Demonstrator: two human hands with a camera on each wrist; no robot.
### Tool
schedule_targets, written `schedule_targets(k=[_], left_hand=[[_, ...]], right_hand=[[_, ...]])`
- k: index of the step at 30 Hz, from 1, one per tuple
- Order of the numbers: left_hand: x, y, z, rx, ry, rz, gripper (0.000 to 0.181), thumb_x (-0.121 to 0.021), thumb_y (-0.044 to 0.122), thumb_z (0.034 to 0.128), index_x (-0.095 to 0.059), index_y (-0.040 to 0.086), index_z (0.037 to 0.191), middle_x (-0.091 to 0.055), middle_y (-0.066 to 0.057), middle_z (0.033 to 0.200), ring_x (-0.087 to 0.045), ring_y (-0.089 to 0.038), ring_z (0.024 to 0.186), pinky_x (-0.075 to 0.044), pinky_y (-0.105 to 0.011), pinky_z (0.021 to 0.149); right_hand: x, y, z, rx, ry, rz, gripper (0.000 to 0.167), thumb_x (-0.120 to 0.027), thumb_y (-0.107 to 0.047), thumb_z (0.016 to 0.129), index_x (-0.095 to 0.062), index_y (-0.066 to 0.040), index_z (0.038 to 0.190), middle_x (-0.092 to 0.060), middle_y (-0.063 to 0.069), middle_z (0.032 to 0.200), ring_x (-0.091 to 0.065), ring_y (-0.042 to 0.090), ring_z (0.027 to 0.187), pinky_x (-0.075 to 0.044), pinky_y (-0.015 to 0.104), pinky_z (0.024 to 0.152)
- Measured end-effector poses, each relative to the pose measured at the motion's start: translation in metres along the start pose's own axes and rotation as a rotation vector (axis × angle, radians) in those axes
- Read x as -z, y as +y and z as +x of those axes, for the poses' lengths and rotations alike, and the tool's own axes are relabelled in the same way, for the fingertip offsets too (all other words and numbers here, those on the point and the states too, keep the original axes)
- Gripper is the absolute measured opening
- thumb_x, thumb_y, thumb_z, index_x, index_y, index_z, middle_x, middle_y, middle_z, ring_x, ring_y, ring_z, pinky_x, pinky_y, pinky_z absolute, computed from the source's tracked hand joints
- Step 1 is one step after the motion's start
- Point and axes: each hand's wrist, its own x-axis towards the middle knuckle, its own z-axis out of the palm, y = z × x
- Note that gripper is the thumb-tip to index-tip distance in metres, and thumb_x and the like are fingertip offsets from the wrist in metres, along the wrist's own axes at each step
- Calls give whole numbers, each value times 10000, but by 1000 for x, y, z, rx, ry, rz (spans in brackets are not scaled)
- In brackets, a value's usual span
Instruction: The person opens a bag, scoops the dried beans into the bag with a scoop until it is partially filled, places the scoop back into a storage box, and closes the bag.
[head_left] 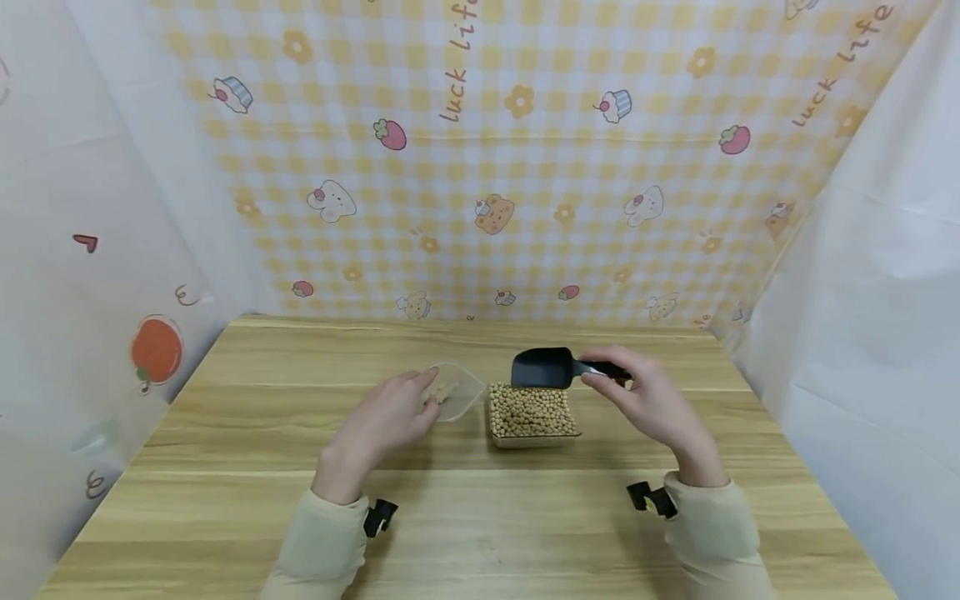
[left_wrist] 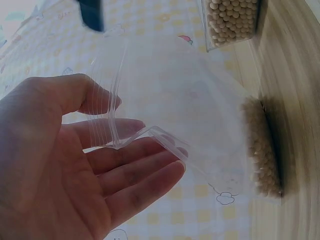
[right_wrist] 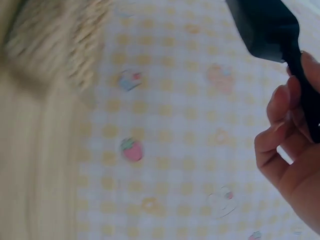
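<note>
My left hand (head_left: 390, 417) pinches the rim of a clear plastic zip bag (left_wrist: 170, 95) between thumb and fingers, and the bag's mouth gapes. Some round beige beans (left_wrist: 262, 150) lie at the bottom of the bag. To the right of it stands a clear square container (head_left: 534, 442) heaped with the same beans (head_left: 531, 412). My right hand (head_left: 648, 396) grips the handle of a black scoop (head_left: 542, 368), which is over the back of the container. In the right wrist view the scoop (right_wrist: 270, 30) shows only in part, so its contents are hidden.
The wooden table (head_left: 480, 533) reaches back to a yellow checked cloth (head_left: 450, 250) with printed cakes and strawberries. White sheets hang at the left (head_left: 97, 333) and right (head_left: 862, 292). A black strap mount (head_left: 381, 517) sits on each wrist.
</note>
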Motion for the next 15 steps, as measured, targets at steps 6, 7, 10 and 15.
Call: schedule_targets(k=[6, 7, 10, 15], left_hand=[[1, -1, -1, -1, 0, -4, 495, -519, 165, 934, -518, -51, 1379, -607, -205, 1264, -275, -41, 415, -388, -273, 511], [1, -1, -1, 0, -1, -5, 496, -519, 165, 934, -516, -51, 1380, -608, -204, 1262, -272, -39, 412, -386, -270, 505], [2, -1, -1, 6, -3, -4, 500, -518, 167, 934, -513, -48, 1385, -608, -202, 1262, -274, -41, 414, -384, -270, 501], [2, 0, 0, 3, -2, 7, 500, -516, 174, 932, -520, -42, 1382, -608, -198, 1266, -282, -39, 418, -382, -266, 491]], right_hand=[[14, 22, -6, -81, -80, -12, 253, -667, -124, 928, -684, -151, 1179, -678, -4, 997, -576, 142, 711, -473, 283, 562], [16, 26, -7, -84, -96, -25, 244, -663, -137, 933, -684, -153, 1175, -679, -8, 1028, -587, 140, 736, -481, 288, 579], [21, 37, -8, -78, -145, -69, 219, -654, -168, 943, -688, -154, 1160, -681, -8, 1084, -604, 122, 795, -496, 300, 624], [27, 47, -9, -79, -219, -129, 222, -660, -198, 941, -697, -127, 1149, -690, 3, 1078, -613, 102, 819, -498, 308, 656]])
